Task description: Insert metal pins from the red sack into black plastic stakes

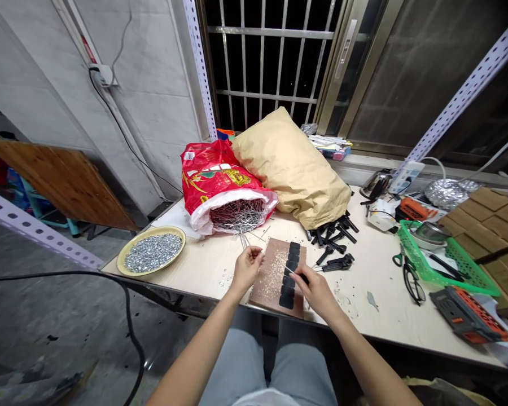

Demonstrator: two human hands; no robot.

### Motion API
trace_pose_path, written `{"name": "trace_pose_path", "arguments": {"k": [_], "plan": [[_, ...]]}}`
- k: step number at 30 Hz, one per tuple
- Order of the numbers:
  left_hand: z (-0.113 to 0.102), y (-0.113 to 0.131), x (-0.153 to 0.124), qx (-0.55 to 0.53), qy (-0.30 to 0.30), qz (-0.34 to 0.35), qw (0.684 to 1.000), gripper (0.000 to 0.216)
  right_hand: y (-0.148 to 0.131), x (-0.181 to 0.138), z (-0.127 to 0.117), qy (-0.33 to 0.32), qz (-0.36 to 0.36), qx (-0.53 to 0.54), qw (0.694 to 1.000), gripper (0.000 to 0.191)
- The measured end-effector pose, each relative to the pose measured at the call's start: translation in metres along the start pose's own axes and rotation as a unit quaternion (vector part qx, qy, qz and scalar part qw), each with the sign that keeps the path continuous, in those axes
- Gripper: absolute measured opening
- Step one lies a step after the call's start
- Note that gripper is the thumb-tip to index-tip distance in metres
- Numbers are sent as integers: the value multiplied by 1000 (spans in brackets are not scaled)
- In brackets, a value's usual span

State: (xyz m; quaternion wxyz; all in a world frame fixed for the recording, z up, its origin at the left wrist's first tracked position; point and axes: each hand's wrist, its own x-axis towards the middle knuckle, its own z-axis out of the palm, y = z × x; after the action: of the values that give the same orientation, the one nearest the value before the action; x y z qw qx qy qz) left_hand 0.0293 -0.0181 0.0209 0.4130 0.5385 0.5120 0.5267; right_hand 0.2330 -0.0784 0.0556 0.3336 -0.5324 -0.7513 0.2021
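Note:
My left hand (248, 269) is closed, fingers pinched around several thin metal rods (244, 241) that stick up toward the red bag. Over the board, my right hand (315, 288) is closed on a thin metal rod (288, 269) pointing left; a dark part shows by its fingers. Between and below both hands lies a brown board (275, 254), scattered with small pale bits. A row of black flat pieces (288, 290) runs along its right side. The open red bag (220, 175) beyond my left hand holds many thin metal rods (239, 214).
At left stands a yellow bowl (178, 265) of small metal pieces. Behind are a tan sack (292, 163) and black plastic parts (332, 237). At right lie scissors (400, 257), glasses (412, 285), a green basket (482, 282) and an orange-black device (469, 316).

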Motion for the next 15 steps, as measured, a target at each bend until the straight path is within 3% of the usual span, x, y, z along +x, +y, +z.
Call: {"name": "trace_pose_path", "arguments": {"k": [3,7,11,15], "plan": [[13,6,-15,-198,-2,-99,975,27,-11,14,9,-5,-24,-70,997,22],[19,10,-27,-357,-9,-179,917,27,-18,22,15,-19,-51,-144,988,18],[24,13,-34,-422,-5,-207,883,28,-23,22,15,-23,-64,-187,980,19],[31,13,-38,-411,25,-188,892,27,-28,20,13,-21,-68,-195,978,20]]}}
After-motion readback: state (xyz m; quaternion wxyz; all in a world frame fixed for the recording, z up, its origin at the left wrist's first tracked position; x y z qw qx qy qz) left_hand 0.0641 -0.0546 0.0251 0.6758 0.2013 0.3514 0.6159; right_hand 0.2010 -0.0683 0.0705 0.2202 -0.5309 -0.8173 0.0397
